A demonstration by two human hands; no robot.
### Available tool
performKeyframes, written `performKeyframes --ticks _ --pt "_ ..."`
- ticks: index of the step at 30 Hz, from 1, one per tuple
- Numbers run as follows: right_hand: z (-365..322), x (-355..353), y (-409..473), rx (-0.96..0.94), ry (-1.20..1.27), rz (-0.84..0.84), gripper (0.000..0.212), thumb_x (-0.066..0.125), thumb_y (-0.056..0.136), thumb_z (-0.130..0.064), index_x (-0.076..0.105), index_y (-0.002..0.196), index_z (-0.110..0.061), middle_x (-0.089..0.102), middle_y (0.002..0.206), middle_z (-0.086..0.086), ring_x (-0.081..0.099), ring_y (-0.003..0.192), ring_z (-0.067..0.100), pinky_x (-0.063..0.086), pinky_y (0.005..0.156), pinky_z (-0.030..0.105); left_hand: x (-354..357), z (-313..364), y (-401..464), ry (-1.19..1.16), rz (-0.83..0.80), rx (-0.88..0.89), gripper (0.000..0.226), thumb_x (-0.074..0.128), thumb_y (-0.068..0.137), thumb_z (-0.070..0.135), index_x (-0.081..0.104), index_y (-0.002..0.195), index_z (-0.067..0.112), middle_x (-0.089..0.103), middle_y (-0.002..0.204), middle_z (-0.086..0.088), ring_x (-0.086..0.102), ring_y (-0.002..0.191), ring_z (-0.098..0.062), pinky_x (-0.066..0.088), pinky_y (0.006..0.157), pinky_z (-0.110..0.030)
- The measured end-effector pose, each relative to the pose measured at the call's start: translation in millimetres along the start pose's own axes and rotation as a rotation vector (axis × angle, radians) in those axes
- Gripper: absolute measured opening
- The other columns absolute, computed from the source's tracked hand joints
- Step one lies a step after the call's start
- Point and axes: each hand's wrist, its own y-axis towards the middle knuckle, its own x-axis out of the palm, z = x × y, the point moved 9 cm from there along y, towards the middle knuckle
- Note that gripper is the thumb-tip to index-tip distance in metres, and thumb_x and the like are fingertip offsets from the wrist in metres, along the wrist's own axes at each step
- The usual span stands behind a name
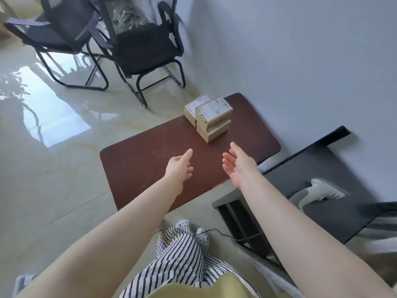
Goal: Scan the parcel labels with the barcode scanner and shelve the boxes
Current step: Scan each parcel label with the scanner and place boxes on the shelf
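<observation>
your left hand (pixel 179 166) and your right hand (pixel 237 163) both reach out over the dark reddish-brown wooden desk (pixel 150 160), well apart from each other, fingers straight and relaxed, palms turned toward one another, holding nothing. they hang above the middle of the desk, short of the parcels.

the small tan cardboard boxes with white printed labels (pixel 211 117) sit near the far right corner of the desk, close to the pale wall (pixel 300 50). two are stacked one on the other, and at least one more stands touching them on the far left side. the labels face up; the print is too small to read.

the white handheld barcode scanner (pixel 322 193) lies on the black flat-topped shelf unit (pixel 335 216) to your right, near its front right part, well apart from both hands.

beyond the desk, two black mesh office chairs (pixel 137 39) stand on the glossy pale tiled floor (pixel 53 136). striped trousers (pixel 184 254) show at the bottom.
</observation>
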Motion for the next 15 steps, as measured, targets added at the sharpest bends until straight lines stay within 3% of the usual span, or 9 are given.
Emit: performKeyframes --ticks 2,5,7,9,13,15 --pt "-17 0 15 0.009 -0.010 0.040 0.031 0.070 0.091 -0.038 0.064 0.109 -0.013 0.068 0.096 0.003 0.063 0.082 0.014 0.053 0.067 0.024 9 21 19 0.009 0.010 0.003 0.058 0.065 0.095 0.050 0.050 0.135 0.011 0.059 0.108 -0.002 0.067 0.108 -0.020 0.057 0.096 -0.034" --pt "-41 4 39 -0.001 -0.031 0.097 0.032 0.070 0.092 -0.038 0.063 0.112 -0.014 0.066 0.096 0.003 0.062 0.084 0.014 0.054 0.068 0.024 30 53 47 0.029 0.006 0.027 0.069 0.066 0.094 0.050 0.040 0.149 0.016 0.056 0.102 0.001 0.064 0.101 -0.017 0.055 0.096 -0.032" --pt "-55 12 55 -0.010 -0.048 0.117 0.030 0.067 0.094 -0.037 0.060 0.115 -0.016 0.061 0.095 0.002 0.059 0.088 0.014 0.056 0.075 0.025 43 70 67 0.040 -0.002 0.036 0.076 0.067 0.093 0.049 0.028 0.154 0.026 0.058 0.108 -0.002 0.064 0.099 -0.018 0.053 0.085 -0.028" --pt "-67 25 74 -0.026 -0.075 0.111 0.036 0.065 0.095 -0.036 0.056 0.126 -0.020 0.057 0.095 0.002 0.056 0.091 0.016 0.055 0.083 0.029 54 84 90 0.054 -0.014 0.047 0.084 0.069 0.091 0.051 0.018 0.156 0.036 0.055 0.129 -0.008 0.066 0.102 -0.019 0.048 0.073 -0.026" --pt "-75 52 116 -0.015 -0.112 0.093 0.061 0.067 0.094 -0.038 0.039 0.148 -0.027 0.056 0.107 0.006 0.057 0.099 0.018 0.055 0.085 0.030 69 109 132 0.192 -0.029 0.091 0.086 0.069 0.089 0.052 0.017 0.157 0.041 0.034 0.152 -0.008 0.059 0.116 -0.027 0.050 0.096 -0.040" --pt "-72 67 135 0.018 -0.123 0.083 0.066 0.066 0.094 -0.040 0.035 0.151 -0.027 0.056 0.120 0.009 0.058 0.108 0.020 0.055 0.088 0.032 77 123 148 0.252 -0.042 0.133 0.078 0.067 0.093 0.049 0.024 0.157 0.035 0.027 0.155 -0.006 0.051 0.117 -0.023 0.043 0.094 -0.037"
